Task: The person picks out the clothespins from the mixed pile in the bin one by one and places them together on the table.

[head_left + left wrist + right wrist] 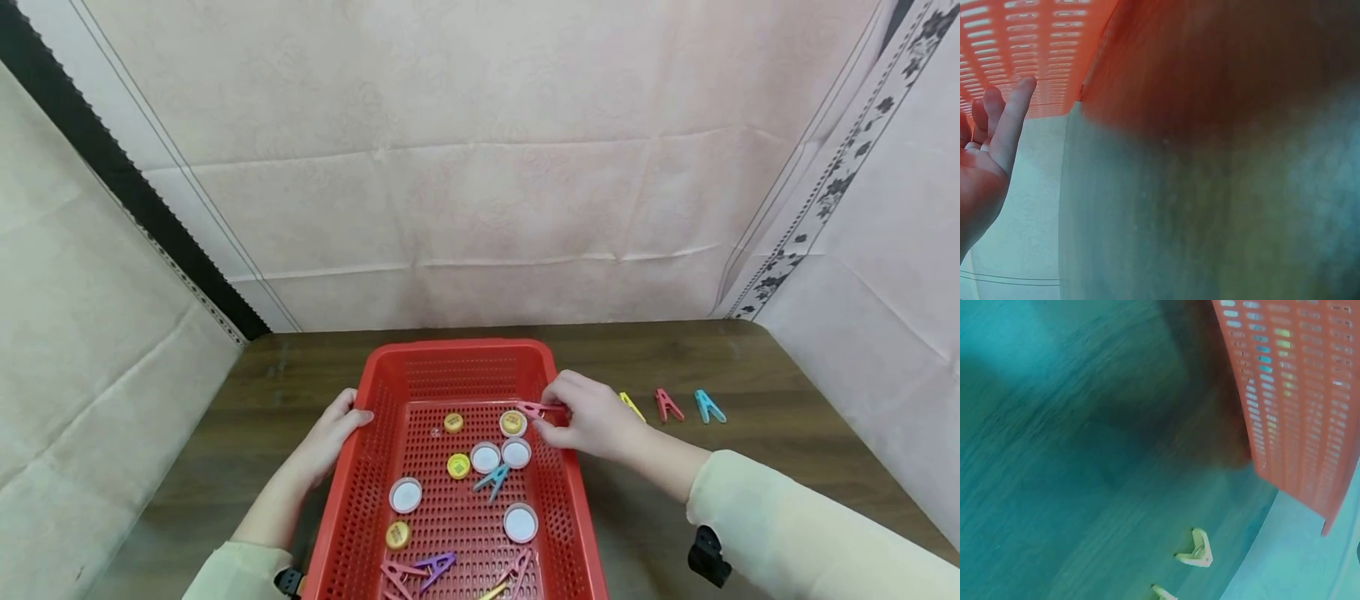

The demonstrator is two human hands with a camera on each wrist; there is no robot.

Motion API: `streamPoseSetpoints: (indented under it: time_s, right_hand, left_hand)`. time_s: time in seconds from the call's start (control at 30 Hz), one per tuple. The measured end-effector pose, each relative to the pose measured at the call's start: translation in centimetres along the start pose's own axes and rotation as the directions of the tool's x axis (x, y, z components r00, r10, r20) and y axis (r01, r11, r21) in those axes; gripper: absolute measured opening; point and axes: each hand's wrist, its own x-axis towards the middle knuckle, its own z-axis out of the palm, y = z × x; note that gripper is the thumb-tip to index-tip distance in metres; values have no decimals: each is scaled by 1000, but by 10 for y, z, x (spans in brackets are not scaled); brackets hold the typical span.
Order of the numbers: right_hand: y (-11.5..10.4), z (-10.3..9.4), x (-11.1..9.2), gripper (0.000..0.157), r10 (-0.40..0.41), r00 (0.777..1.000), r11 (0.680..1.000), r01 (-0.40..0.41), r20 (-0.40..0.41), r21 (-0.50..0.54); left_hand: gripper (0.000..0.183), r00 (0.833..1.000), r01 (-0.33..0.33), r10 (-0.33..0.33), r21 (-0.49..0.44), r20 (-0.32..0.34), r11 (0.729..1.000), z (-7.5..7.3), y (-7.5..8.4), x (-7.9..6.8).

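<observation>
A red plastic basket (437,343) with slotted walls stands in front of me. My left hand (330,435) grips its left rim, thumb over the edge; in the left wrist view its fingers (1013,122) lie along the outer wall. Over the right rim reaches my right hand (588,414), which pinches a pink clothespin (530,408) above a round yellow-centred cap (513,423). Inside the basket lie several white caps (407,495), several yellow discs (458,466), a blue clothespin (492,478), and pink and purple clothespins (437,567) near the front. The right wrist view does not show the right hand.
On the wooden table (652,517) right of the basket lie a yellow clothespin (632,405), partly behind the right hand, a red clothespin (667,406) and a blue clothespin (708,407). Pale cloth (480,208) hangs behind the table and at both sides.
</observation>
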Motion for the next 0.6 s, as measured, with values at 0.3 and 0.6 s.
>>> streamPoseSetpoints:
  time_s: [0.3,0.6]
  right_hand:
    - [14,-7,-19,23,162,983,978,-172,-90,-120]
    - [27,-4,-49,22,428,903,892,-430,-42,-139]
  left_hand:
    - [24,1000,-3,3,-6,5,1000,0,0,1]
    - [23,1000,0,0,-15,0,1000,0,-2,1]
